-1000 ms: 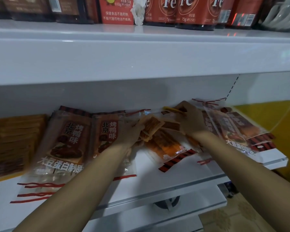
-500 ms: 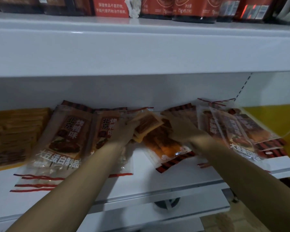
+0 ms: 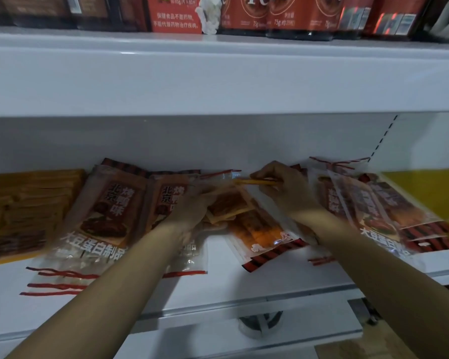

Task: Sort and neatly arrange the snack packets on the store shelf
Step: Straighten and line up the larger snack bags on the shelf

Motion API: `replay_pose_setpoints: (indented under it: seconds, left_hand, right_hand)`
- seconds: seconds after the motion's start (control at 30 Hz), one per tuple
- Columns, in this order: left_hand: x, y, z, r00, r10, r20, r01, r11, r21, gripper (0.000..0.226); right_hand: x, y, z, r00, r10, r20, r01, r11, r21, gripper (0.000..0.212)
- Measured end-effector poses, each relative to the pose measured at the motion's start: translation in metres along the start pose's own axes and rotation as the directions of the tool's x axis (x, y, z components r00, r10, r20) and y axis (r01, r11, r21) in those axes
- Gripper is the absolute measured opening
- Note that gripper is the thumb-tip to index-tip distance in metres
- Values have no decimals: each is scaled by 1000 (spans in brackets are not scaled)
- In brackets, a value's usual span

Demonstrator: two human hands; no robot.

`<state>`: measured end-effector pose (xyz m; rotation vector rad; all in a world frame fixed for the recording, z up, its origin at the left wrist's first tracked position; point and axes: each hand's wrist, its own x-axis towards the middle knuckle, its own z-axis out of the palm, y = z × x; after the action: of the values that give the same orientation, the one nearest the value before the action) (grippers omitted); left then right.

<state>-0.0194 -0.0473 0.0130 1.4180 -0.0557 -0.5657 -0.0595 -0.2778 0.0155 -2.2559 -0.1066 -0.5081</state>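
White shelf [image 3: 244, 288] before you: your right hand [image 3: 283, 187] pinches a yellow packet [image 3: 257, 181]; left hand [image 3: 189, 206] seemingly grips small packets [image 3: 228, 206]. Next, stack them together.

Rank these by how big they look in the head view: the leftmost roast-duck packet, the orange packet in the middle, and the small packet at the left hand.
1. Leftmost roast-duck packet, clearly largest.
2. Orange packet, partly covered by the hands.
3. Small packet at the left hand, smallest, though partly hidden.
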Motion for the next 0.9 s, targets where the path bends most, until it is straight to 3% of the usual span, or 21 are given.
replay_pose_setpoints:
  seconds: [0.07,0.17,0.27,0.33,0.43,0.63,0.7,0.8,0.9]
  left_hand:
    - [-6,3,0,998,-10,60,12,999,-34,22]
    - [-17,5,-6,995,-6,95,18,991,-130,41]
    - [-28,1,-21,991,96,94,-89,993,-73,22]
    - [-33,-2,-36,983,178,47,-177,984,-22,34]
    - [-42,3,-64,949,314,-11,-309,939,152,50]
    - [-77,26,-125,882,465,-79,-443,874,201,37]
    - [-87,27,-145,886,444,-132,-424,892,157,44]
    - [-100,28,-175,925,359,-126,-355,933,56,43]
    - [-115,31,-205,932,360,-40,-344,913,218,42]
  right_hand:
    - [-10,-16,7,998,-26,62,25,1000,13,37]
    - [-18,-28,18,991,-114,64,114,993,10,48]
    - [-18,-45,30,977,-171,130,154,979,130,43]
    - [-17,-59,35,982,-121,149,69,947,315,40]
    - [-18,-82,53,983,57,175,-143,836,530,53]
    - [-9,-124,111,986,53,159,-135,811,569,77]
    - [-1,-142,126,982,72,176,-157,831,534,80]
    - [1,-174,150,978,48,203,-135,888,439,74]
    - [-4,-211,180,970,18,241,-118,906,406,61]
